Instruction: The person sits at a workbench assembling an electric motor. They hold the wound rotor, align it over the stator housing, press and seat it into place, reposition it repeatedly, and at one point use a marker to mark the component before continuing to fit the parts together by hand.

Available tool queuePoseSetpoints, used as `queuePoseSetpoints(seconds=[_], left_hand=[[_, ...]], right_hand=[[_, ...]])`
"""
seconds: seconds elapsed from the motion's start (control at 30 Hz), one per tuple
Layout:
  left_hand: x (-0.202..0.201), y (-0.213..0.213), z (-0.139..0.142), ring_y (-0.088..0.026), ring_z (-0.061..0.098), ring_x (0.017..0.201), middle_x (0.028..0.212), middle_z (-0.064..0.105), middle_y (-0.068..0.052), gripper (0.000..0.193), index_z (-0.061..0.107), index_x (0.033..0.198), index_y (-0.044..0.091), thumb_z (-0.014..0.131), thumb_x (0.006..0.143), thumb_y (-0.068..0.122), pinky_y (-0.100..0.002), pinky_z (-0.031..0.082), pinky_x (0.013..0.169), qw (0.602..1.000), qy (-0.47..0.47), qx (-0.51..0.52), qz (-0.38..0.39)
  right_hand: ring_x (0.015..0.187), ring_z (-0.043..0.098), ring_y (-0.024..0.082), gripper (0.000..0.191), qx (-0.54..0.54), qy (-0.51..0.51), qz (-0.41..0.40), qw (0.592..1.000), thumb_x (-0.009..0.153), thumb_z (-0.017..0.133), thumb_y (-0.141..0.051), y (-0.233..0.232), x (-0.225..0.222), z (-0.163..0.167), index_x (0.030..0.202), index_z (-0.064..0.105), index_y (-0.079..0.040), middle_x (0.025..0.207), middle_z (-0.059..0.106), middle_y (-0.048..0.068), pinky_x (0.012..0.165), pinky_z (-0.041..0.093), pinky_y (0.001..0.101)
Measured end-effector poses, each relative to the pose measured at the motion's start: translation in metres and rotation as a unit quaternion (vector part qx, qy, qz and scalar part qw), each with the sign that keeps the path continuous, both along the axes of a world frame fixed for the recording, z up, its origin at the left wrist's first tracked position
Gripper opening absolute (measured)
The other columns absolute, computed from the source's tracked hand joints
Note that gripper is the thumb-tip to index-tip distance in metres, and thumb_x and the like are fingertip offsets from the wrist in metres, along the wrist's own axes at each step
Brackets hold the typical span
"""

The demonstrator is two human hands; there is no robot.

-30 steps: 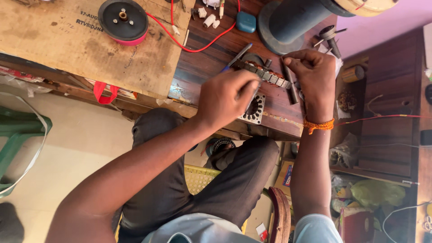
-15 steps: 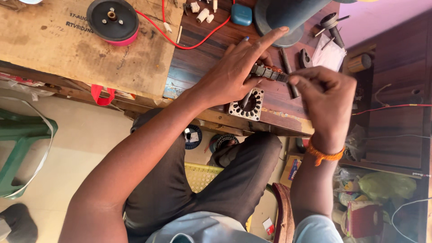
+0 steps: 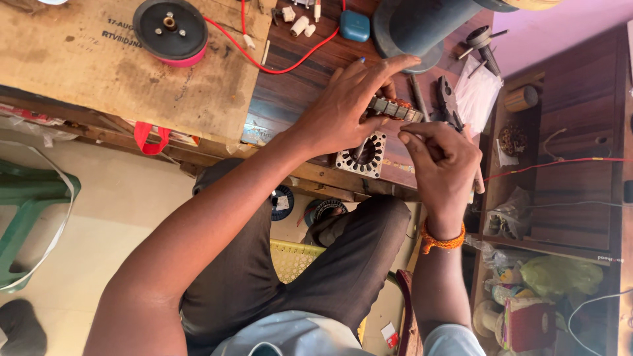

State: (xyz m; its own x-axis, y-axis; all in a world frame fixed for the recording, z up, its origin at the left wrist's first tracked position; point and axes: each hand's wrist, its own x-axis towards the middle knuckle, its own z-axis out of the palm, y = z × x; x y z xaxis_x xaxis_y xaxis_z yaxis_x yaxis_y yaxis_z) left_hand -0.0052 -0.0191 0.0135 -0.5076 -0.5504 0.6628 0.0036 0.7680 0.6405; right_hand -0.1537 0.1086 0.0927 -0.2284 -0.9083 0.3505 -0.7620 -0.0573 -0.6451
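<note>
My left hand (image 3: 349, 105) grips a small laminated metal stator core (image 3: 394, 109) above the dark wooden bench (image 3: 283, 99), fingers stretched over its top. My right hand (image 3: 443, 161), with an orange thread band at the wrist, sits just below and to the right of that core. Its thumb and fingers are pinched together, and I cannot see anything in the pinch. A second square stator core (image 3: 361, 155) with a round bore lies flat on the bench under my left hand.
A cardboard sheet (image 3: 99, 72) carries a black wheel with a pink rim (image 3: 170, 29). A red wire (image 3: 290, 62), a teal box (image 3: 355, 25), a large grey spool (image 3: 422, 26), pliers (image 3: 448, 99) and white paper (image 3: 478, 92) lie behind. A green stool (image 3: 26, 198) stands left; cluttered shelves (image 3: 560, 198) stand right.
My left hand has lifted off the flat core and now holds the smaller core with its fingers spread. My right hand has let go of that core, dropped lower and closed into a pinch.
</note>
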Motion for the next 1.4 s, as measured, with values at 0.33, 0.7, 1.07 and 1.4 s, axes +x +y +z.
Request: queuePoseSetpoints(seconds=[0.33, 0.7, 1.07, 1.4], left_hand=[[0.003, 0.002, 0.0, -0.021, 0.063, 0.116, 0.11, 0.067, 0.003, 0.098, 0.027, 0.161, 0.021, 0.087, 0.085, 0.009, -0.047, 0.044, 0.103, 0.999, 0.034, 0.017, 0.003], [0.005, 0.002, 0.001, -0.023, 0.062, 0.126, 0.116, 0.074, 0.002, 0.094, 0.028, 0.159, 0.021, 0.087, 0.087, 0.008, -0.048, 0.043, 0.107, 0.999, 0.024, 0.021, 0.0], [0.003, 0.003, 0.001, -0.023, 0.062, 0.126, 0.118, 0.074, 0.003, 0.095, 0.028, 0.159, 0.021, 0.087, 0.085, 0.011, -0.049, 0.043, 0.106, 1.0, 0.019, 0.012, 0.012], [0.005, 0.002, 0.001, -0.024, 0.062, 0.128, 0.119, 0.074, 0.002, 0.094, 0.028, 0.159, 0.021, 0.087, 0.087, 0.011, -0.049, 0.043, 0.107, 1.0, 0.024, 0.02, 0.003]], right_hand=[[0.061, 0.029, 0.004, 0.011, -0.035, 0.02, 0.0, 0.999, 0.095, 0.08, -0.002, 0.004, -0.007, -0.024, 0.105, 0.077, -0.004, 0.067, 0.037, -0.007, 0.061, 0.024, 0.023], [0.066, 0.034, 0.003, 0.011, -0.051, -0.032, 0.002, 0.998, 0.095, 0.078, 0.0, 0.009, -0.015, -0.029, 0.106, 0.077, -0.001, 0.074, 0.049, -0.008, 0.059, 0.026, 0.0234], [0.064, 0.037, 0.001, 0.014, -0.032, -0.05, -0.016, 0.998, 0.098, 0.074, -0.001, 0.011, -0.014, -0.035, 0.112, 0.078, -0.003, 0.076, 0.059, -0.008, 0.056, 0.026, 0.0224], [0.065, 0.033, 0.002, 0.012, -0.04, -0.056, -0.008, 0.998, 0.101, 0.075, -0.007, 0.01, -0.016, -0.035, 0.111, 0.078, -0.003, 0.076, 0.056, -0.007, 0.059, 0.025, 0.0227]])
